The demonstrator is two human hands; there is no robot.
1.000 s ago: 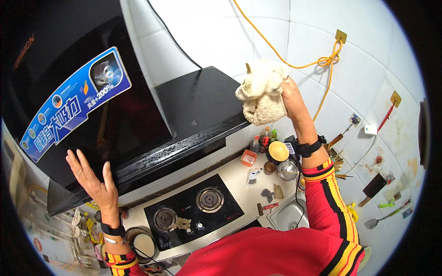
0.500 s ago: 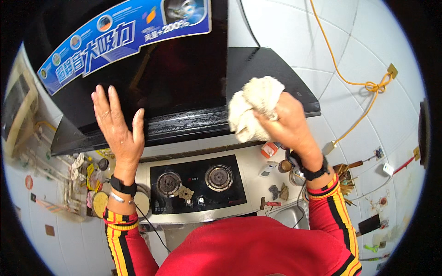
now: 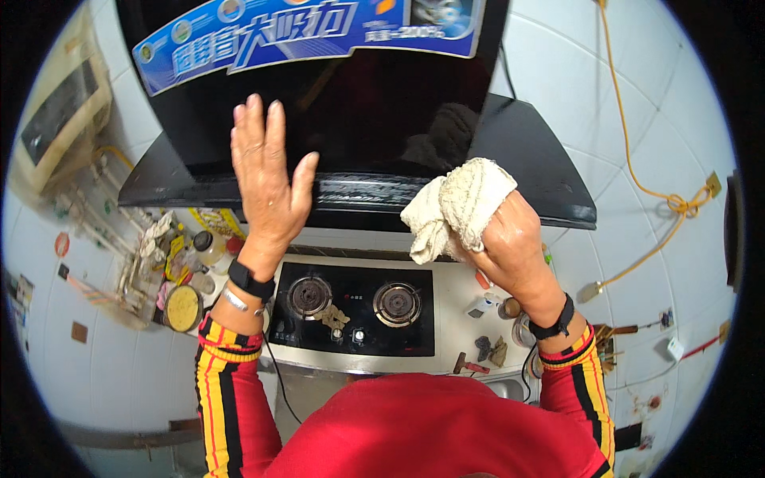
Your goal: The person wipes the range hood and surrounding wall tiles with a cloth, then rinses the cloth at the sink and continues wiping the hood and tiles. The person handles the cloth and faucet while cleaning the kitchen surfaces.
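Note:
A black range hood (image 3: 351, 119) with a blue printed sticker (image 3: 319, 36) on its front spans the upper middle. My left hand (image 3: 271, 179) lies against the hood's left front, fingers stretched and thumb spread, holding nothing. In my right hand (image 3: 506, 239) is a bunched cream cloth (image 3: 466, 207), at the hood's lower front edge right of centre. The fingers wrap round the cloth and are partly hidden by it. Whether the cloth presses on the edge I cannot tell.
Below the hood is a black two-burner gas stove (image 3: 355, 311) with a crumpled rag (image 3: 332, 318) on it. A red-handled scraper (image 3: 470, 365) lies by the sink (image 3: 507, 389). Jars and bottles crowd the counter's left. A yellow cord (image 3: 625, 143) hangs on the right wall.
The view has shifted, so the hood sits further right and higher in it. My right hand and the cloth have come down from the hood's right top to its lower front edge.

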